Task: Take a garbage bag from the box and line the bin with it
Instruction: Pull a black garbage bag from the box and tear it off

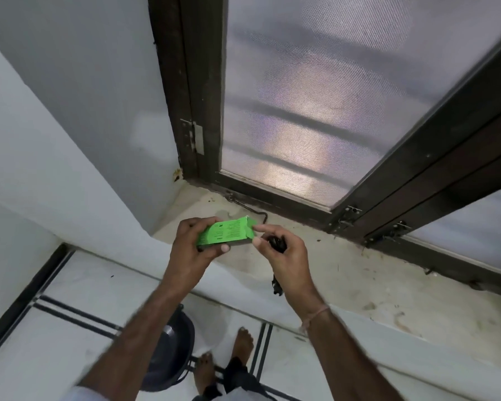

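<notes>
A small green box (227,233) is held up over the window ledge (315,273) by the left hand (195,244). The fingers and thumb are wrapped around its left end, so the box is kept still. The flap end is pointed at the right hand (281,250), which makes that end easy to reach.

A bunched black garbage bag (278,244) is gripped in the right hand. Its tail is seen hanging down behind the wrist. The pointing finger and thumb are stretched toward the box flap, perhaps so the box can be shut. It cannot be told if the flap is touched.

The dark bin (171,351) is set on the floor, just below the arms and near the bare feet. No liner is seen in it. The bag is probably going to be opened up and put there next.
</notes>
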A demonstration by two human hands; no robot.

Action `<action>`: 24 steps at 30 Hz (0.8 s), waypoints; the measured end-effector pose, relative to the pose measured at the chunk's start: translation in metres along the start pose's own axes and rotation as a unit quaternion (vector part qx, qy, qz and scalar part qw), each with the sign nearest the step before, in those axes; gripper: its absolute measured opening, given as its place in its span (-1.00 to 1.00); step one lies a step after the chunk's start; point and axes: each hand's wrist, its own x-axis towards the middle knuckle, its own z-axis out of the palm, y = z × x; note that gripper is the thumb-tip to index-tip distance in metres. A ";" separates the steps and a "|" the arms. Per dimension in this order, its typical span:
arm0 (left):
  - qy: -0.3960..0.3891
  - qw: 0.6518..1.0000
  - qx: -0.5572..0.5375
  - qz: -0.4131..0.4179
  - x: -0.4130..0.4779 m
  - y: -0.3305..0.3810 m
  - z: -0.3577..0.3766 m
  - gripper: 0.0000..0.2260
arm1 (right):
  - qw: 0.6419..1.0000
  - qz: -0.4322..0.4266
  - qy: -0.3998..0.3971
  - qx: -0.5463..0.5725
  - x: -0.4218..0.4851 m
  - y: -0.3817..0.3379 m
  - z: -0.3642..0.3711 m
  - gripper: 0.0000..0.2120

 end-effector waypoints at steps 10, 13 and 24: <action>-0.006 0.999 0.045 0.013 -0.001 -0.008 -0.014 -0.48 | 0.980 0.164 -0.012 0.109 -0.003 -0.005 -0.022 -0.76; -0.014 0.999 0.049 0.018 -0.003 -0.010 -0.018 -0.47 | 0.992 0.094 -0.071 0.053 -0.005 -0.010 -0.021 -0.72; -0.051 0.995 0.065 0.053 -0.009 0.000 -0.024 -0.49 | 0.989 0.012 -0.130 -0.062 0.008 -0.012 -0.016 -0.89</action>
